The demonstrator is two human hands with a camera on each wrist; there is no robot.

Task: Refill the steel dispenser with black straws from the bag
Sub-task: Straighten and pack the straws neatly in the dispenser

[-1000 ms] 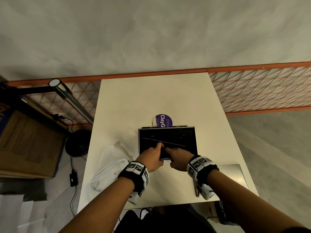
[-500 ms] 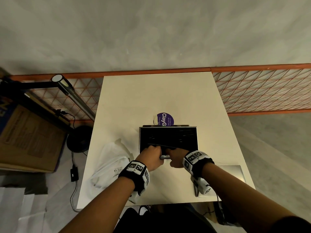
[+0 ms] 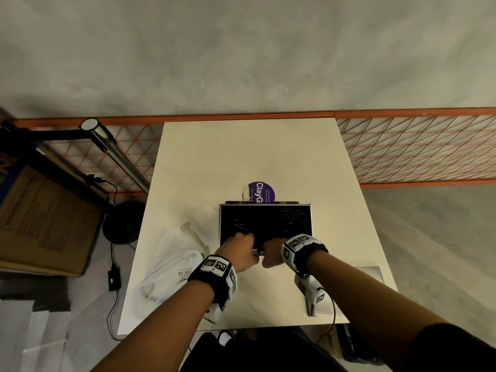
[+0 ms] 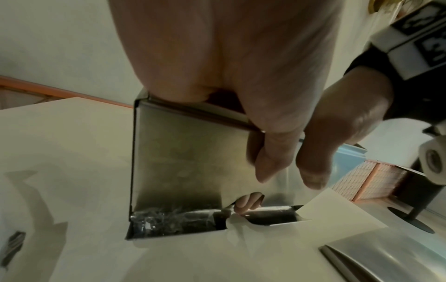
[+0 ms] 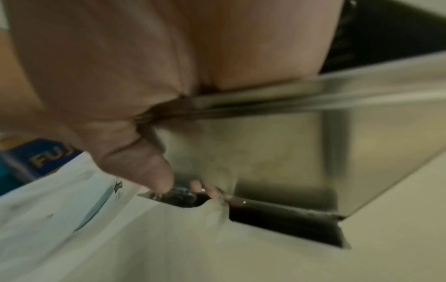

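The steel dispenser (image 3: 311,221) stands open-topped on the white table (image 3: 241,157), filled with black straws (image 3: 281,218); one straw (image 3: 245,229) lies askew on top. My left hand (image 3: 239,251) and right hand (image 3: 272,252) sit side by side at its near rim, fingers curled over the edge into the box and hidden there. In the left wrist view the left thumb (image 4: 266,156) hangs down the steel front wall (image 4: 181,152). Wrapped straws (image 4: 169,221) show in the bottom slot. The right wrist view shows my right hand (image 5: 144,76) hooked over the same rim (image 5: 313,99).
The white plastic bag (image 3: 171,264) lies crumpled left of the dispenser. A steel lid (image 3: 373,275) rests on the table's near right corner. A purple round label (image 3: 261,191) sits behind the dispenser. A cardboard box (image 3: 45,218) and cables lie on the floor at left.
Both hands drew back from the middle of the straw pile to the dispenser's near rim, and their fingers went from stretched out to curled over the edge.
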